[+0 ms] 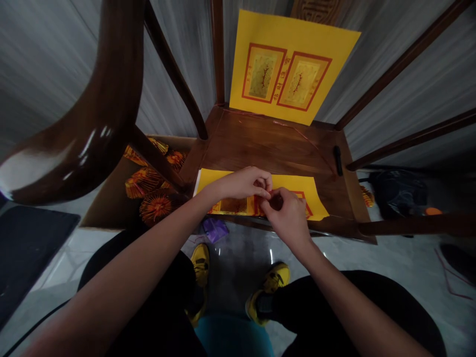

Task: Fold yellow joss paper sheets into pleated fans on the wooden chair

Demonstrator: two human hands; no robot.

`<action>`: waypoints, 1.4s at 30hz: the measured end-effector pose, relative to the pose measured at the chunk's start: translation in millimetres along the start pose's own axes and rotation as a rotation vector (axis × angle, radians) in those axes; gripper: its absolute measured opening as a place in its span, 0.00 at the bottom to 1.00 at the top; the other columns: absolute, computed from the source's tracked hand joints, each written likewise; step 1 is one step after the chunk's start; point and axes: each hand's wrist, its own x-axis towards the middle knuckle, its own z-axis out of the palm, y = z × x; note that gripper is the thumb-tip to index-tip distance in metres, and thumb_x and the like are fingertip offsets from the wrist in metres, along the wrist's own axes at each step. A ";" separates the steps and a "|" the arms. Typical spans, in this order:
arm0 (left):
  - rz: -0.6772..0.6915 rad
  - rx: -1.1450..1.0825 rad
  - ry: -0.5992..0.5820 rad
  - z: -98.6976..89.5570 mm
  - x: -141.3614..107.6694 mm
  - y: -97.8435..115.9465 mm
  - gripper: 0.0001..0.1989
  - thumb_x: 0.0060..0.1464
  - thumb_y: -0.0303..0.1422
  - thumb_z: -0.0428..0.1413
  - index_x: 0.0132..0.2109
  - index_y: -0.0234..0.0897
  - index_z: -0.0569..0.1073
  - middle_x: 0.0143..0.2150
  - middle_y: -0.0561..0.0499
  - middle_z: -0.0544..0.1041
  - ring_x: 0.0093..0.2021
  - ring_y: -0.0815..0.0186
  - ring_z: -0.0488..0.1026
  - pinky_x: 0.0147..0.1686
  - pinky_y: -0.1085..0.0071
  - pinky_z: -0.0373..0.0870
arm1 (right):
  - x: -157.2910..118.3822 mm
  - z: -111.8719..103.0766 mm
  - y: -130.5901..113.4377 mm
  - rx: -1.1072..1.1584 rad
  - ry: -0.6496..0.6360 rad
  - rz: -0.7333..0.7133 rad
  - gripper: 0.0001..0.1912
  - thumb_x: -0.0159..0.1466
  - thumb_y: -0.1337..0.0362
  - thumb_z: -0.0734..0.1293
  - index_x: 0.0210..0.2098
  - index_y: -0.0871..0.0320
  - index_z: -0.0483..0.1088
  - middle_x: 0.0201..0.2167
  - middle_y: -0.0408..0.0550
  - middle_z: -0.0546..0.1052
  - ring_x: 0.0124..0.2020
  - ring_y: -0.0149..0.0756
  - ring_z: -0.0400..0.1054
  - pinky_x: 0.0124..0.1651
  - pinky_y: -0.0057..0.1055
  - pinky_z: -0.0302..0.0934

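My left hand (241,183) and my right hand (284,215) meet over a yellow paper sheet (301,186) with red-bordered panels, lying on a dark wooden chair seat (267,148). Their fingertips pinch together at the sheet, and what lies between them is hidden. A matching yellow sheet (293,64), printed with two framed panels, stands upright against the back of the seat. A small black cylinder (337,159) lies on the seat to the right of my hands.
A cardboard box (107,208) of orange-and-red paper fans (156,206) sits left of the seat, behind a curved chair part (85,124). A purple packet (215,230) lies on the glossy floor. A black bag (399,193) is at right. Yellow shoes (201,265) show below.
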 end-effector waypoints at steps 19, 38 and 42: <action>-0.003 0.030 0.055 1.0 -1.7 5.4 0.03 0.55 0.27 0.63 0.36 0.35 0.75 0.32 0.54 0.77 0.33 0.68 0.74 0.35 0.71 0.69 | -0.8 14.9 1.7 0.078 0.067 -0.062 0.13 0.63 0.61 0.66 0.43 0.51 0.57 0.39 0.50 0.74 0.38 0.45 0.70 0.38 0.37 0.58; 0.048 0.075 0.055 -1.5 -1.4 6.3 0.02 0.55 0.27 0.61 0.36 0.37 0.74 0.34 0.54 0.74 0.34 0.69 0.72 0.39 0.70 0.68 | 9.8 14.7 4.7 0.391 -0.006 0.074 0.23 0.60 0.63 0.70 0.50 0.50 0.57 0.39 0.44 0.77 0.32 0.37 0.72 0.36 0.36 0.64; 0.027 0.012 0.049 -1.8 -1.8 3.7 0.03 0.55 0.27 0.61 0.37 0.36 0.74 0.35 0.53 0.76 0.36 0.68 0.73 0.39 0.69 0.69 | 10.4 12.1 2.8 0.372 -0.033 0.064 0.21 0.60 0.63 0.70 0.48 0.51 0.58 0.39 0.45 0.78 0.33 0.37 0.73 0.37 0.36 0.64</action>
